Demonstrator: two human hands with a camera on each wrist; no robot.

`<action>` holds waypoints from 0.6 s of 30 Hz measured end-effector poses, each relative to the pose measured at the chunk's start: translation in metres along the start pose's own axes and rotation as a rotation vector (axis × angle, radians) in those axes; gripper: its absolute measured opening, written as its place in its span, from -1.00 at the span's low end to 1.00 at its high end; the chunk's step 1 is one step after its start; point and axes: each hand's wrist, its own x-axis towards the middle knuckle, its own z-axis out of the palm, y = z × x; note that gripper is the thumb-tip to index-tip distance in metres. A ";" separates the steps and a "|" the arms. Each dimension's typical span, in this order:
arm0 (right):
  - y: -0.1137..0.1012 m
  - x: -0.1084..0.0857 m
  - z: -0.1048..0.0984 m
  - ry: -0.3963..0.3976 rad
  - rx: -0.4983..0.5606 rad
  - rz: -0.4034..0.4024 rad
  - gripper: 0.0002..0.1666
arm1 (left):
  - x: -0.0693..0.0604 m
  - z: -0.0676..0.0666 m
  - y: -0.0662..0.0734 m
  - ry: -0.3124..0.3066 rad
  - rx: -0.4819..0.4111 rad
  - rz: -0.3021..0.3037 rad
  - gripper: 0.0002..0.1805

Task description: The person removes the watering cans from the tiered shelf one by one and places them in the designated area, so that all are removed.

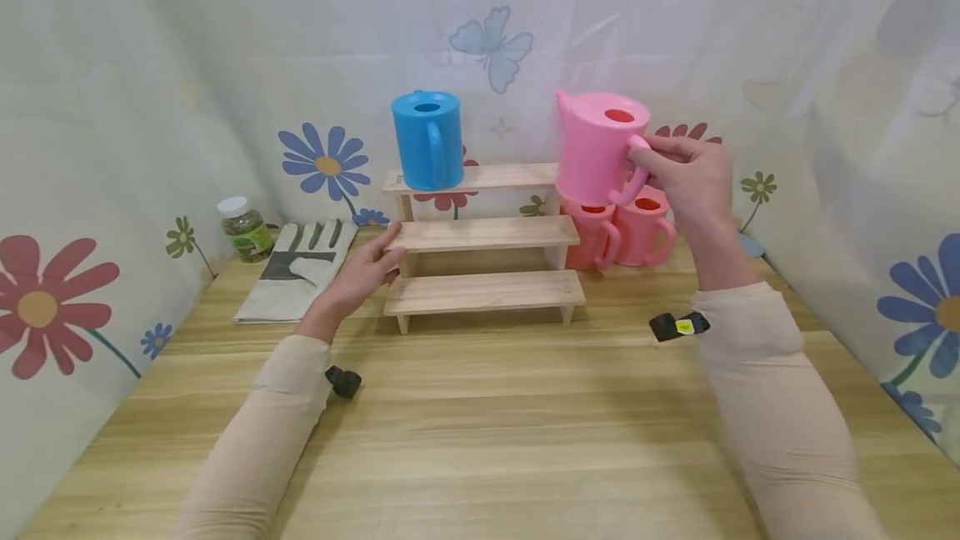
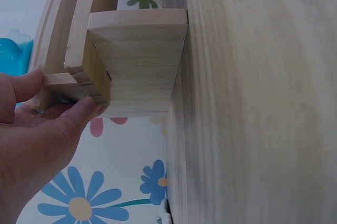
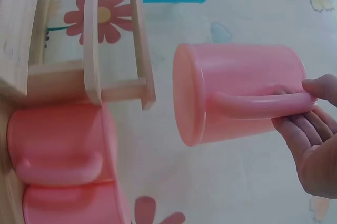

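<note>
My right hand grips the handle of a pink pitcher, held up off the table beside the right end of the top shelf. In the right wrist view, fingers curl round the handle of the pitcher. My left hand holds the left end of the three-tier wooden stand at its middle shelf. The left wrist view has the thumb and a finger of the hand on either side of a shelf end. A blue pitcher stands upright on the top shelf at left.
Two more pink pitchers, one nearer the stand and one farther right, stand right of it. At left lie white-and-grey gloves next to a white-lidded jar. A flowered curtain hangs behind the wooden table.
</note>
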 end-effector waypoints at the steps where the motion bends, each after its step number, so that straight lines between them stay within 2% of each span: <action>1: 0.001 -0.003 -0.006 -0.009 0.027 -0.011 -0.52 | 0.000 0.000 0.000 0.000 0.000 0.003 -0.34; 3: 0.003 -0.009 -0.016 -0.024 0.051 -0.023 -0.55 | 0.000 0.000 0.000 -0.001 -0.008 0.004 -0.34; 5: 0.006 -0.014 -0.025 -0.039 0.026 -0.022 -0.55 | -0.001 -0.001 0.001 0.001 -0.012 0.009 -0.34; 7: 0.009 -0.021 -0.033 -0.053 -0.029 -0.004 -0.54 | -0.001 -0.001 0.003 0.001 -0.013 0.007 -0.33; 11: 0.018 -0.034 -0.048 -0.091 -0.210 0.035 -0.49 | -0.002 0.000 0.003 -0.006 -0.013 -0.003 -0.33; 18: 0.025 -0.041 -0.078 -0.175 -0.376 0.086 -0.52 | -0.002 -0.001 0.000 0.006 -0.005 -0.001 -0.33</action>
